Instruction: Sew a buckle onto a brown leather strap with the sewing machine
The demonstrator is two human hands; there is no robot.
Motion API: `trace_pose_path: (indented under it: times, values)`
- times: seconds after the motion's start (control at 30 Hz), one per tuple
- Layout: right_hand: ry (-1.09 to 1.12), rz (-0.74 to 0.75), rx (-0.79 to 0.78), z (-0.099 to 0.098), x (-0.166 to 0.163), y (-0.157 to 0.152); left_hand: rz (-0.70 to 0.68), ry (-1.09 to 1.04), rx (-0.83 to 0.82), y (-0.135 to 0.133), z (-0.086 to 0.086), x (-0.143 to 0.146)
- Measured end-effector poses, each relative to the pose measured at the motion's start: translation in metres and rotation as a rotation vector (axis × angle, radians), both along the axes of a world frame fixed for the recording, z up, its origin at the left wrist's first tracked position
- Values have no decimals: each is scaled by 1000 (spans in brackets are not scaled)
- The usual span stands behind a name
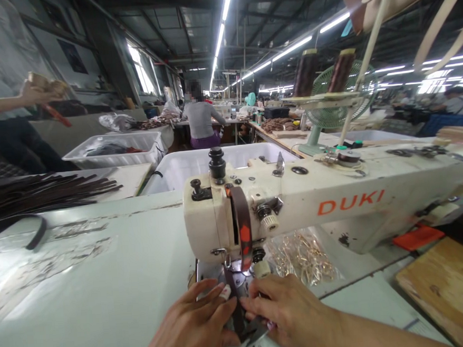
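Observation:
A dark brown leather strap [237, 317] runs toward me from under the needle area of a cream sewing machine [288, 190]. On its left side, my left hand [198, 321] holds it between thumb and fingers; one finger has white tape round it. My right hand [284, 304] is closed at the strap's right edge, fingertips close to it. From beneath that hand sticks a grey pointed metal blade, apparently of thread snips [257, 331], partly hidden by the fingers. The presser foot area is lit, but the needle tip cannot be made out.
A bag of gold-coloured metal hardware [303, 255] lies behind the machine head. Dark strips [50, 191] are piled at the left. White bins [113, 150] stand beyond the table. Thread spools [306, 73] rise at the right. A co-worker [202, 114] sits ahead; another person's arm reaches in at left.

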State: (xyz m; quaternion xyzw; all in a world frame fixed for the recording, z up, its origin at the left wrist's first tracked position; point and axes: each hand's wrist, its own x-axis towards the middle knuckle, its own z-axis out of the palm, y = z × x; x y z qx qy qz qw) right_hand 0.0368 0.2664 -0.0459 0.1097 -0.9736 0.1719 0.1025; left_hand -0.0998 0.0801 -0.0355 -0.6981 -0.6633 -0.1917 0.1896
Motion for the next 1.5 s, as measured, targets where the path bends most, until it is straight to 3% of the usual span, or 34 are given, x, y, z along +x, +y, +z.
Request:
trace_pose_path:
  times: [0.07,0.23,0.57,0.9,1.1,1.23,1.33,1.5]
  values:
    - [-3,7,10,1,0,-1,-8,-78,32,3,-1,-6]
    - [2,14,19,2,-1,-2,4,-303,-62,7,-6,-22]
    - [19,7,17,2,-1,-1,41,-386,-97,15,3,-41]
    - [-20,-10,33,9,0,-4,167,-406,-153,29,8,-58]
    - [-23,-11,4,7,2,-3,-46,-329,-307,30,20,-76]
    - [9,-11,-5,3,1,-3,-4,-264,-345,16,25,-65]
    - [4,0,-1,2,1,-3,50,-147,-324,2,16,-53]
    - [20,1,-17,1,1,-4,179,218,-222,-13,-18,-44]
